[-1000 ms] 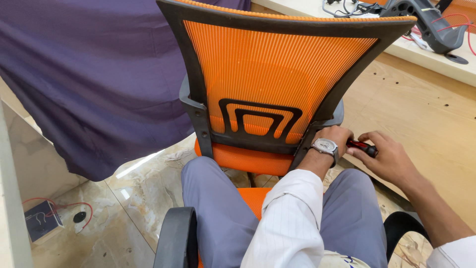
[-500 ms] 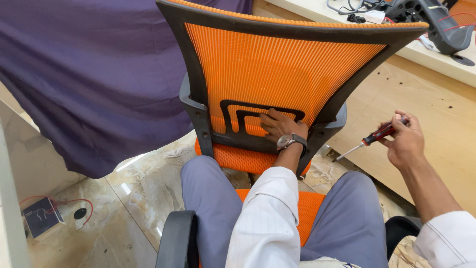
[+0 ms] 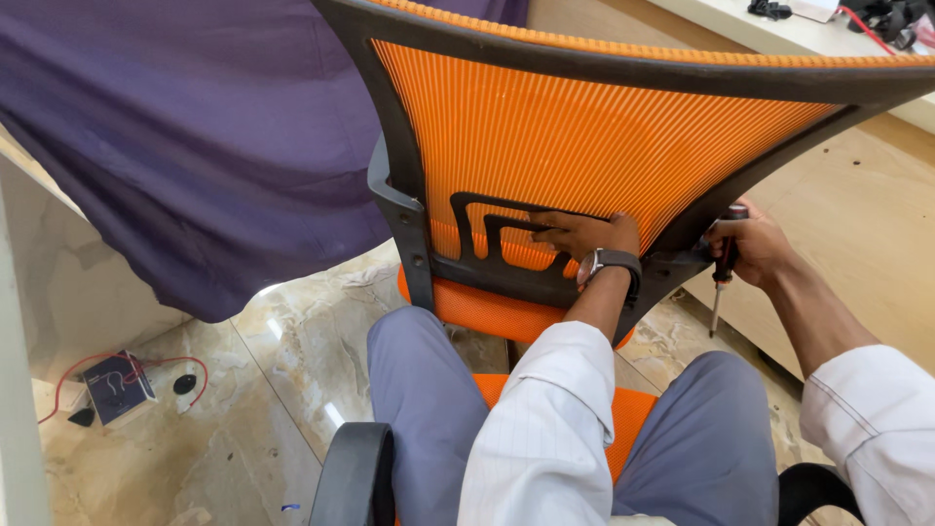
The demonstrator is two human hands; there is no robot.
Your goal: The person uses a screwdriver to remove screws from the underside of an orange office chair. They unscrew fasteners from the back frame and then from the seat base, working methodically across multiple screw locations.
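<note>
An orange mesh chair back (image 3: 584, 136) in a black frame stands in front of me. My left hand (image 3: 582, 234), with a wristwatch, lies flat against the black lumbar bracket (image 3: 497, 234) low on the mesh. My right hand (image 3: 750, 244) sits by the frame's lower right edge and grips a red-and-black screwdriver (image 3: 721, 278), whose shaft points down toward the floor. I sit on an orange seat, my grey-trousered legs on either side of the chair's base.
A dark purple cloth (image 3: 195, 146) hangs at the left. A small grey box with red wires (image 3: 117, 385) lies on the marble floor. A wooden panel (image 3: 867, 224) stands at right, a white bench with cables above it. A black armrest (image 3: 355, 477) is below.
My right hand has come in from the open right to the chair frame, turning the screwdriver tip downward. My left hand stays on the bracket. The view has shifted closer.
</note>
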